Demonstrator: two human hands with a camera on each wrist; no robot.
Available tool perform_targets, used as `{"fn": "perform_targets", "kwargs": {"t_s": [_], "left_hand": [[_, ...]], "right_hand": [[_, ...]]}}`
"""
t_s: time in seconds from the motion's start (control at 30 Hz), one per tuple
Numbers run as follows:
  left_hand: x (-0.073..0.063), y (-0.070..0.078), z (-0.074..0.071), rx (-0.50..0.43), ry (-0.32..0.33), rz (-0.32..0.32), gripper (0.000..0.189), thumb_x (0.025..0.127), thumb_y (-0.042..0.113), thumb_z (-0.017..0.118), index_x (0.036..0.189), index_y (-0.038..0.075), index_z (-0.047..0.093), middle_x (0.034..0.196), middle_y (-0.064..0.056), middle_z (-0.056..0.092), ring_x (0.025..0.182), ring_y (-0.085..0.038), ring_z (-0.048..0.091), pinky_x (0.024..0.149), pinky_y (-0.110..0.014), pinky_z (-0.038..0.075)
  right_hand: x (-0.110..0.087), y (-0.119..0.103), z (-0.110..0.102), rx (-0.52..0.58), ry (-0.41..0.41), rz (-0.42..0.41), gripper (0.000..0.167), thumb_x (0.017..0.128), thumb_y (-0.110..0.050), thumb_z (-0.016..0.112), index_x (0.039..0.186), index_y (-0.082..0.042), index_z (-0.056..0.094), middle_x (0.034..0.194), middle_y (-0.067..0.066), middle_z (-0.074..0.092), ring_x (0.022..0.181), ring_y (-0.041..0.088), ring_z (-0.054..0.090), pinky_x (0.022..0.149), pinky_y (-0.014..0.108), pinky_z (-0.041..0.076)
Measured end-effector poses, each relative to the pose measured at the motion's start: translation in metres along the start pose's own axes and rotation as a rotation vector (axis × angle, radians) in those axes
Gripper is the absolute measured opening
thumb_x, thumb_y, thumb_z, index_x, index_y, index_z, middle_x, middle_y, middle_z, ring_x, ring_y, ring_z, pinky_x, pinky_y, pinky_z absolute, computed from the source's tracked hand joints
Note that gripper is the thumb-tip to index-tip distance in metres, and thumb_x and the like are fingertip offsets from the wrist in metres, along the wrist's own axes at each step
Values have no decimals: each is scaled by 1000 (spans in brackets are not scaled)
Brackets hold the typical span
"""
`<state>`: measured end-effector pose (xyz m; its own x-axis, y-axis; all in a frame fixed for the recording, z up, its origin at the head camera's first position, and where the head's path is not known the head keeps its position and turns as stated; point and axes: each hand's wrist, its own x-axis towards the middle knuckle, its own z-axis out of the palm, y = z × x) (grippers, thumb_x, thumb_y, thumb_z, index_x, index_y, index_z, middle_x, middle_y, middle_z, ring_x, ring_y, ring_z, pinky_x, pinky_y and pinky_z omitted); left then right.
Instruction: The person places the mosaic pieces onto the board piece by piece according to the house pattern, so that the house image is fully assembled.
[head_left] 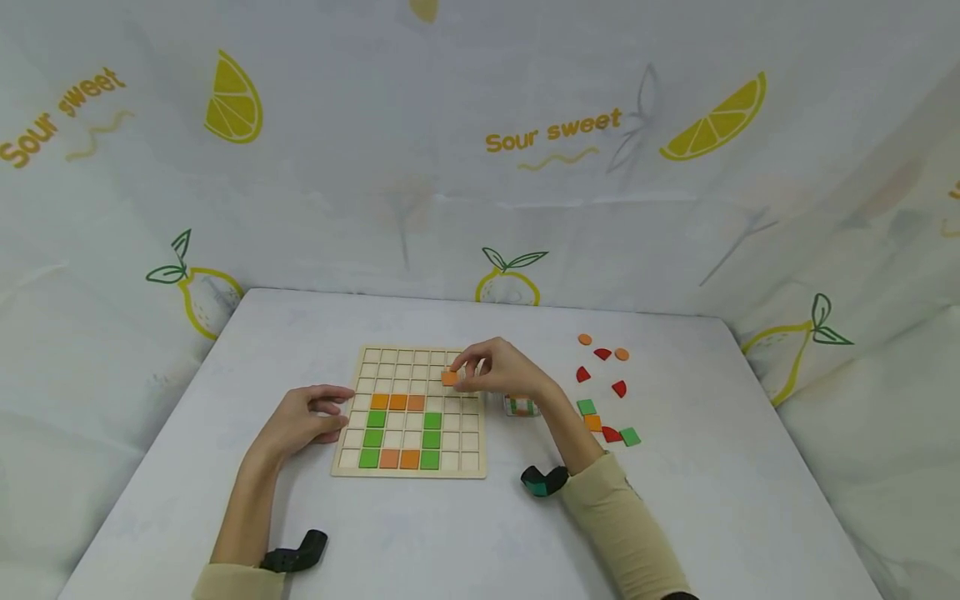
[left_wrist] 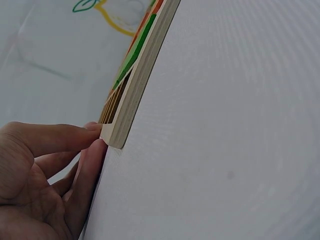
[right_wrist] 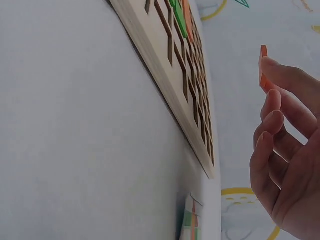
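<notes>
The right hand [head_left: 501, 368] pinches an orange square tile [head_left: 449, 378] between thumb and fingers above the upper right of a wooden grid board [head_left: 467, 461]. In the right wrist view the tile [right_wrist: 263, 75] is held on edge, apart from the board [right_wrist: 172, 95]; the other fingers are curled. At the board's left edge, the left hand [head_left: 296, 421] rests its fingertips, its fingers loosely bent; in the left wrist view they touch the board's corner [left_wrist: 111, 136]. On the grid, orange tiles [head_left: 398, 402] and green tiles [head_left: 374, 438] outline a rectangle.
Right of the board lies a small box [head_left: 521, 407] with a coloured pattern. Farther right are orange discs [head_left: 585, 339], red wedges [head_left: 618, 389], green squares [head_left: 630, 437] and an orange square [head_left: 592, 423]. A lemon-print curtain [head_left: 420, 225] hangs behind the white table [head_left: 420, 542].
</notes>
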<state>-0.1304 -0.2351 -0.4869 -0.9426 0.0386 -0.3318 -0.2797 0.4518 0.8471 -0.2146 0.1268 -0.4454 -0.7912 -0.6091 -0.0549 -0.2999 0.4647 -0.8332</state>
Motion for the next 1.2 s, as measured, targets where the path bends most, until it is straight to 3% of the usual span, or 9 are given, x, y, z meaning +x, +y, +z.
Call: {"fn": "perform_targets", "kwargs": {"t_s": [0.27,0.5,0.83,1.2], "left_hand": [[-1,1,0,-1,0,8,50,94,1,78,143,0,66,112,-15,66,89,-18,67,71,-26,67],[-1,2,-1,-5,2,13,51,94,-1,78,143,-2,65,110,-14,66,88,-17,67,71,-28,68],[-2,2,-1,-15,-2,17,52,93,-1,78,144,-2,65,114,-16,67,90,-17,67,72,-28,68],[-2,1,0,-11,-2,25,52,93,0,79,143,-2,65,116,-17,67,93,-17,68,73,-29,68]], "right_hand": [[13,1,22,-1,-93,-22,19,92,-12,85,110,-7,81,81,0,71,75,8,58,69,20,50],[20,5,32,-52,-117,-4,21,91,-14,86,109,-5,80,82,2,73,74,6,58,70,20,49],[20,-4,35,-165,-117,64,19,90,-22,89,102,-11,80,79,-3,71,69,5,58,67,20,47],[18,-6,33,-147,-164,38,16,94,-15,85,108,-8,82,85,1,73,71,4,58,69,17,48]]}}
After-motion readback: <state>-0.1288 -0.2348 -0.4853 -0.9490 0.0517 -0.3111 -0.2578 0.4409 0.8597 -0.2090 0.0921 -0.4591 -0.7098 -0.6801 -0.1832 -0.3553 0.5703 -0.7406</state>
